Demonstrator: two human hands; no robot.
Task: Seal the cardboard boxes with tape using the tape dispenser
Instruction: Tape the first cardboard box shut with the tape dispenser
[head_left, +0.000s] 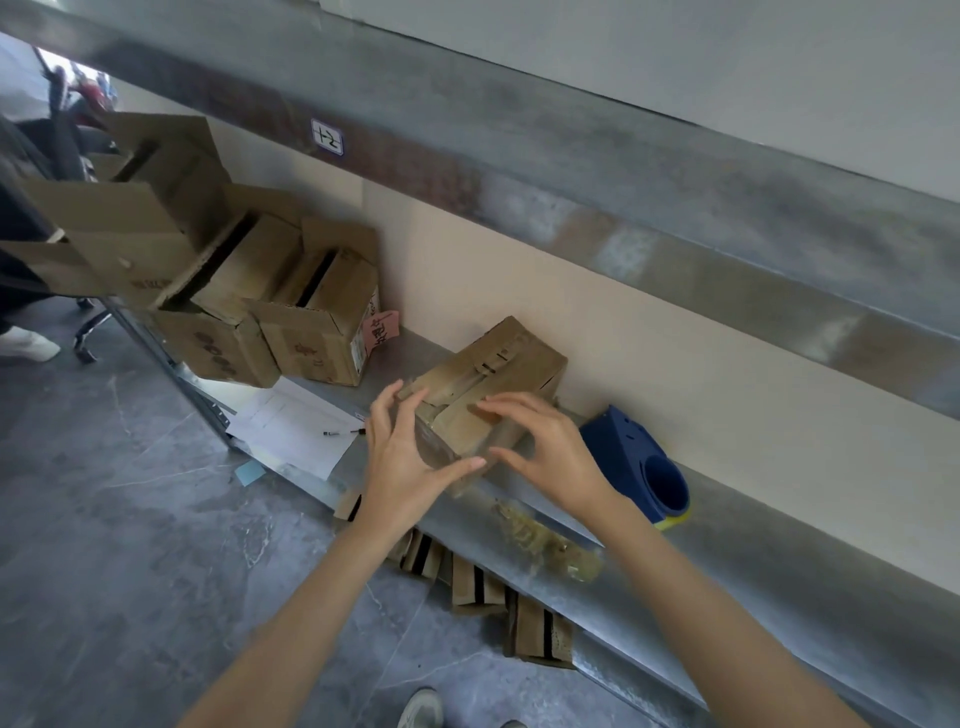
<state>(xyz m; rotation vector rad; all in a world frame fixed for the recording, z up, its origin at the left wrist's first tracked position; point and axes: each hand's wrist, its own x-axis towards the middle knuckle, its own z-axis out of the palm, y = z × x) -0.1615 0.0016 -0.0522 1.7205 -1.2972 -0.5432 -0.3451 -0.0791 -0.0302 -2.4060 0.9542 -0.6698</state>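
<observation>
A small cardboard box (498, 364) with its flaps closed lies on the metal shelf (779, 566), with clear tape running over its near end. My left hand (405, 452) cups the box's near left corner, fingers on top and thumb below. Straight fingers of my right hand (540, 441) press on the box's top, the thumb at its near edge. The blue tape dispenser (639, 462) lies on the shelf just right of the box, behind my right wrist, and neither hand holds it.
Several open cardboard boxes (311, 322) are stacked at the shelf's left end. A sheet of paper (296, 431) with a pen (343, 432) lies left of my hands. A crumpled wad of tape (545, 545) sits on the shelf's front edge. More boxes (478, 582) stand below.
</observation>
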